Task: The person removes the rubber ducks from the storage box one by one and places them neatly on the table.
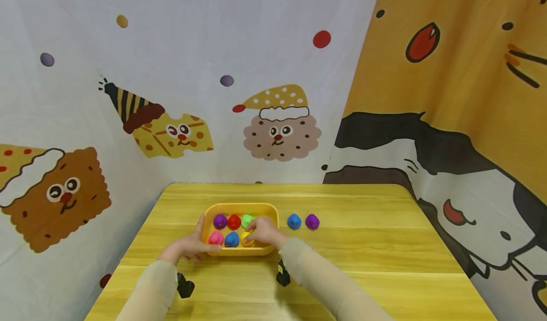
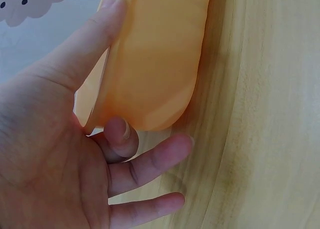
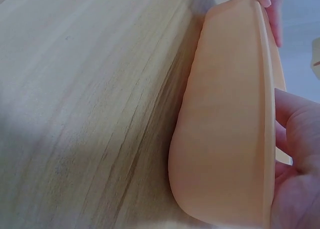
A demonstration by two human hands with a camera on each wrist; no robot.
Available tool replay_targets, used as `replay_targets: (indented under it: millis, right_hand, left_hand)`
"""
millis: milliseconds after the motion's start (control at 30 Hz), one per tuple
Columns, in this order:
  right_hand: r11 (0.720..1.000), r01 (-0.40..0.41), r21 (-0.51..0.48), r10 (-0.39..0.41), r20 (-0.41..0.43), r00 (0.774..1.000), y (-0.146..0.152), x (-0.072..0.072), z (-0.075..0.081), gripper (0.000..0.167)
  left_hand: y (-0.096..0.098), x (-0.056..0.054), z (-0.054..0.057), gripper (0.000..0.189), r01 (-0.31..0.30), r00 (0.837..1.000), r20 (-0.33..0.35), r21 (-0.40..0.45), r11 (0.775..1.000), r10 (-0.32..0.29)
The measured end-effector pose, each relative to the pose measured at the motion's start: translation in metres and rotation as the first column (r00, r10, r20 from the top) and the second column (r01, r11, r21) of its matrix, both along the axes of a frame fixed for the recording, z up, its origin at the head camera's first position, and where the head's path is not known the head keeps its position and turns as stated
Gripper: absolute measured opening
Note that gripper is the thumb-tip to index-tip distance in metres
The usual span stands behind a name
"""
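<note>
A yellow-orange plastic tray (image 1: 273, 210) stands on the table with small rubber ducks in it. Its back row shows a purple duck (image 1: 220, 221), a red duck (image 1: 233, 222) and a green duck (image 1: 247, 221); in front lie a pink duck (image 1: 215, 238), a blue duck (image 1: 232, 239) and a yellow duck (image 1: 245, 239). My right hand (image 1: 266, 231) reaches over the right side and pinches the yellow duck; the tray wall hides its fingertips in the right wrist view. My left hand (image 1: 190, 245) steadies the left corner, thumb (image 2: 95, 39) straight along the front rim, other fingers loose.
Right of the tray, a second blue duck (image 1: 294, 221) and a second purple duck (image 1: 312, 221) sit side by side on the wooden table (image 1: 376, 245). Cartoon-printed cloth (image 1: 192, 41) hangs behind the table and along both sides.
</note>
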State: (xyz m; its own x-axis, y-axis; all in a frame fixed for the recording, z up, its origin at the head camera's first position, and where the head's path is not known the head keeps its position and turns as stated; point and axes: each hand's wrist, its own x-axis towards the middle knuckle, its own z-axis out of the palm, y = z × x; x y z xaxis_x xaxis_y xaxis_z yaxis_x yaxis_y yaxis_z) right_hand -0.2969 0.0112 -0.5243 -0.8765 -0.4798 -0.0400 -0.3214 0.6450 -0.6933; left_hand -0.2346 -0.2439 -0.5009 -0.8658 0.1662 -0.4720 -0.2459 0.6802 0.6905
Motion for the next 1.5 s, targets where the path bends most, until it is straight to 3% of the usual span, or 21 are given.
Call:
replay_targets:
  millis: [533,900,1267,1500]
  right_hand:
    - [0.998,-0.033,0.049,0.035,-0.037,0.999,-0.001,-0.004,-0.001,0.028]
    - [0.989,0.0,-0.148,0.005,0.038,0.999,0.004,-0.004,-0.005,0.027]
    - [0.969,0.042,-0.244,-0.017,0.104,0.994,0.005,-0.005,0.0,0.024]
    - [0.949,0.068,-0.308,-0.003,0.207,0.978,0.01,-0.004,0.007,0.025]
  left_hand:
    - [-0.001,-0.002,-0.001,0.128,-0.005,1.0,0.005,0.024,1.0,0.004]
    - [0.001,0.001,-0.001,0.127,-0.023,1.0,-0.014,0.02,1.0,0.024]
    - [-0.001,-0.001,-0.002,0.127,-0.019,1.0,-0.01,0.008,1.0,0.019]
    - [0.001,0.001,0.0,0.127,-0.015,1.0,-0.008,-0.008,1.0,0.015]
